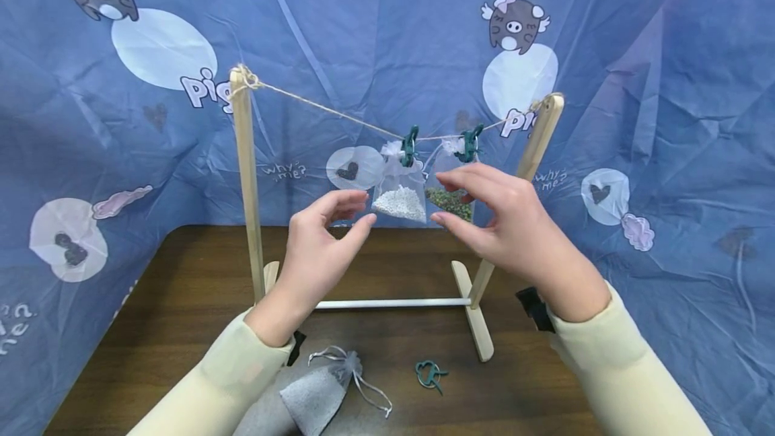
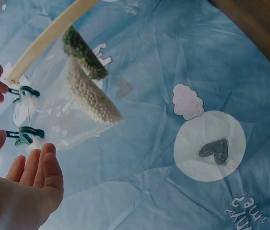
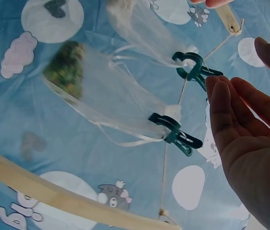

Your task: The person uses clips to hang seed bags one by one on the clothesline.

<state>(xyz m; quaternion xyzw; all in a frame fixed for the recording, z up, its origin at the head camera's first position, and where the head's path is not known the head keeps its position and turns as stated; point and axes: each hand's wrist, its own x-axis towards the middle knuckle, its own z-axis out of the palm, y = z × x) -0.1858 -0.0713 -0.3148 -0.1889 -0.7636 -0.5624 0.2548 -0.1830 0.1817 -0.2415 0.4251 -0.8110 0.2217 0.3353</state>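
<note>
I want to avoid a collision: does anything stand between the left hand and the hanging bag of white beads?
Nothing visible stands between the left hand and the bag of white beads. A green clip holds its top at the string; the other hanging bag is beyond it, near the right hand.

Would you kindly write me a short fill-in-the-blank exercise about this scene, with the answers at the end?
1. Exactly ____ bags hang from the string.
2. The hanging bag nearer the left hand contains grains coloured ____.
3. In the head view, the grey drawstring bag on the table lies to the ____ of the loose clip.

Missing words: two; white; left.
</note>
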